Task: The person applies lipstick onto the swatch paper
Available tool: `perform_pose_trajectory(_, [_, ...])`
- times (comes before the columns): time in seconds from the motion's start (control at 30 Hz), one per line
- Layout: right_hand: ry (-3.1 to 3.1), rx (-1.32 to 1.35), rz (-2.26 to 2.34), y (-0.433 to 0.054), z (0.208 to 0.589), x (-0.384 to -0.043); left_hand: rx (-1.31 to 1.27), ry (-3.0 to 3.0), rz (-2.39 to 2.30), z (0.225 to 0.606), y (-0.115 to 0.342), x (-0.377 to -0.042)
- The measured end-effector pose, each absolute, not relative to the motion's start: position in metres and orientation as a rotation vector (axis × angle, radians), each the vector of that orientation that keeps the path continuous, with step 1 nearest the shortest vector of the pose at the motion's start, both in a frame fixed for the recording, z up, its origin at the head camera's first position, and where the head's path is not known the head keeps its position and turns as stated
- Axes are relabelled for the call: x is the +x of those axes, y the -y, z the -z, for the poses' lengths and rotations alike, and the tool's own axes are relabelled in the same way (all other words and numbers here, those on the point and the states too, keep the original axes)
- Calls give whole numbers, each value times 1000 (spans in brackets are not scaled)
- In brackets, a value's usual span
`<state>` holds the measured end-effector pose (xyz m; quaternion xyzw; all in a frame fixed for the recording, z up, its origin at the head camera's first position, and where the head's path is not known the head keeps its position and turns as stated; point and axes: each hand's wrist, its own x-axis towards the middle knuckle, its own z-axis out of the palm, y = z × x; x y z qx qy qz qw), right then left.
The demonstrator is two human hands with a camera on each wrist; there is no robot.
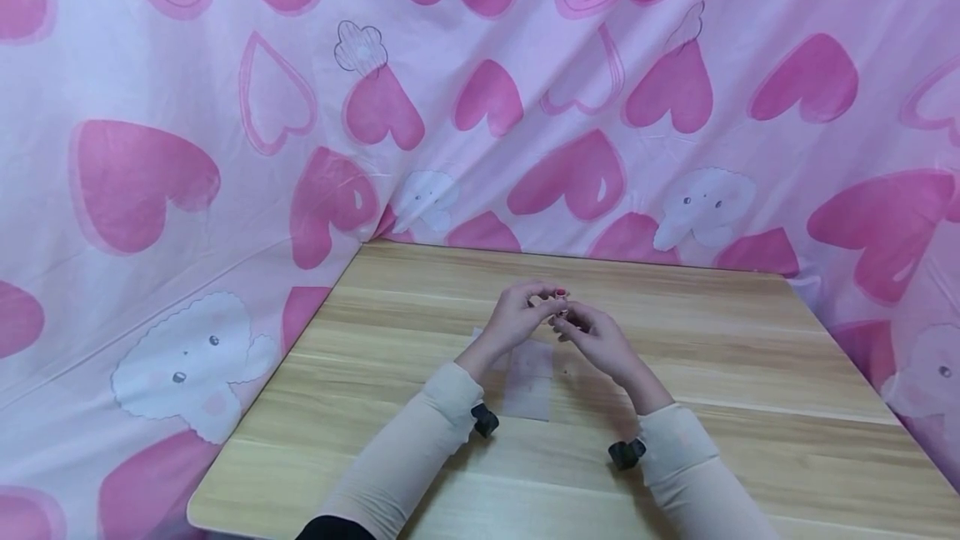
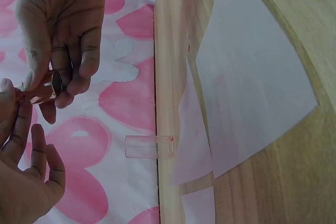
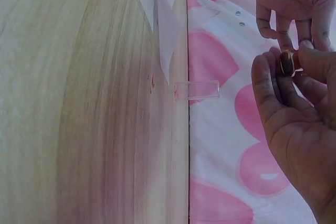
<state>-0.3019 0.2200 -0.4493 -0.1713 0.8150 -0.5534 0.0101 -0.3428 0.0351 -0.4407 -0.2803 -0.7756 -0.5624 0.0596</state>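
Note:
Both hands come together above the table around a lipstick [image 1: 561, 293] with a red tip. My left hand [image 1: 517, 313] pinches it near the red part with thumb and fingertips. On the other side, my right hand [image 1: 600, 340] grips the gold-brown tube, whose dark round end [image 3: 286, 63] shows between thumb and fingers in the right wrist view. Fingers of both hands hide much of the lipstick. A clear cylinder like a cap [image 3: 197, 89], faintly red at its base, stands upright on the table; I cannot make it out in the head view.
Thin whitish sheets [image 1: 528, 382] lie on the wooden table [image 1: 360, 407] below the hands, one large and some smaller, as in the left wrist view [image 2: 252, 77]. Small red smears [image 3: 151, 84] mark the wood. A pink heart-patterned cloth [image 1: 435, 90] hangs behind and beside the table.

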Motion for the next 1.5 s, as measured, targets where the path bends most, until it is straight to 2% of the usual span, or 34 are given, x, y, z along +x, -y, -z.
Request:
perform_pose_trajectory(0.3, [-2432,-626,1781,-221,448,-303,-905,2340,1813,437,-33,-344])
perform_pose_trajectory(0.67, [-2417,-592,1791,-220,448,-301,-911,2363,1852,429,-33,-335])
perform_pose_trajectory(0.87, [-2445,-567,1790,-220,450,-301,-875,2338,1872,439,-33,-340])
perform_pose_trajectory(1.1, [-2583,-560,1751,-207,420,-279,-770,2294,1868,442,-35,-337])
perform_pose_trajectory(1.5, [-2750,-540,1729,-201,418,-274,-728,2263,1838,441,-37,-335])
